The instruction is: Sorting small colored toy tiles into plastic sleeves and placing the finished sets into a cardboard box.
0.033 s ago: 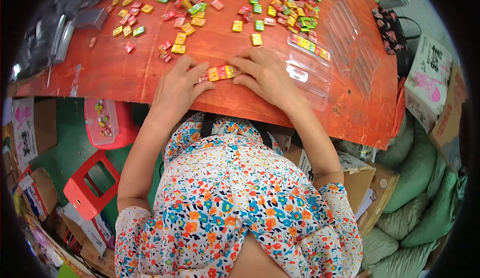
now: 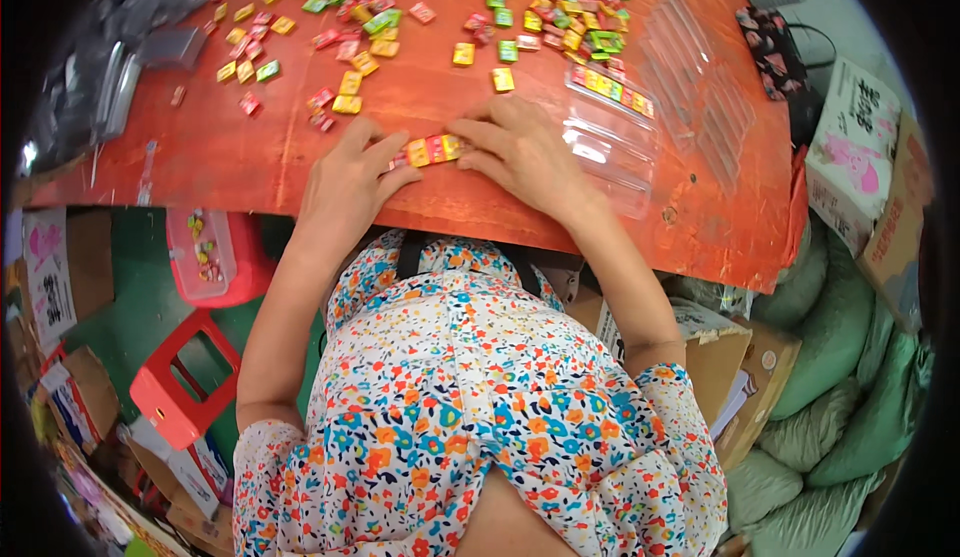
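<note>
Head view: left hand [image 2: 345, 182] and right hand [image 2: 525, 160], fingers and thumbs pinched nearly together, grip opposite ends of a short row of small red-and-yellow rectangular packets [image 2: 432, 150] near the front edge of a red wooden worktop [image 2: 235, 162]. At three o'clock from them lies a clear plastic ribbed tray [image 2: 612, 152]; loose red, yellow and green packets [image 2: 504, 19] scatter toward twelve.

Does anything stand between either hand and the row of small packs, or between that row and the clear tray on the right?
Nothing visible separates the left hand or right hand from the row of packs; both grip its ends. Toward the clear tray, the right hand itself stands between.
</note>
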Demonstrator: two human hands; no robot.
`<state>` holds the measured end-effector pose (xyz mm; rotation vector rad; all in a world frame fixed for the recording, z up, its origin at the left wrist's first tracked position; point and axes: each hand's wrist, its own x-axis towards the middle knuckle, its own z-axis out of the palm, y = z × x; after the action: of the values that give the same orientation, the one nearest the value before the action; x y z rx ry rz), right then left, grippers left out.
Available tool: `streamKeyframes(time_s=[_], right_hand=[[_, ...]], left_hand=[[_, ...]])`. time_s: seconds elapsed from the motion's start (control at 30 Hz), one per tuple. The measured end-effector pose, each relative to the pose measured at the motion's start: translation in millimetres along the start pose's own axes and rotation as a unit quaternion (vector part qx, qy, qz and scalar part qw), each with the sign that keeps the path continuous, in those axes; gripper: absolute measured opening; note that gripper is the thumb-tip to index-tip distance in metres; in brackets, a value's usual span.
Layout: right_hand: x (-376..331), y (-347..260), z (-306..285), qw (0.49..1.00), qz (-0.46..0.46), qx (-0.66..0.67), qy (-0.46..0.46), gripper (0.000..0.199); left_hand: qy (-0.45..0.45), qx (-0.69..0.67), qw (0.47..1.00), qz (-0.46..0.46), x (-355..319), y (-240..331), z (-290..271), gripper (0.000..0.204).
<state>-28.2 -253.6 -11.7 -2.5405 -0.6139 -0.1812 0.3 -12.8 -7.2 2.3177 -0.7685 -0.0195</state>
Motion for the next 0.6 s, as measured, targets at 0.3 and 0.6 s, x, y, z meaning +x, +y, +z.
streamKeyframes(time_s=[0.3,0.6], right_hand=[[-23.9,9.5,-36.3,0.993,0.015,-0.056,0.099,0.026],[-77.6,71.1,-90.4,0.981,0.154,-0.062,0.100,0.029]], left_hand=[[0.033,-0.032,0.996,0.079,39.1,26.4,26.2,0.027],[-0.004,-0.023,0.980,0.196,123.0,77.9,96.4,0.020]])
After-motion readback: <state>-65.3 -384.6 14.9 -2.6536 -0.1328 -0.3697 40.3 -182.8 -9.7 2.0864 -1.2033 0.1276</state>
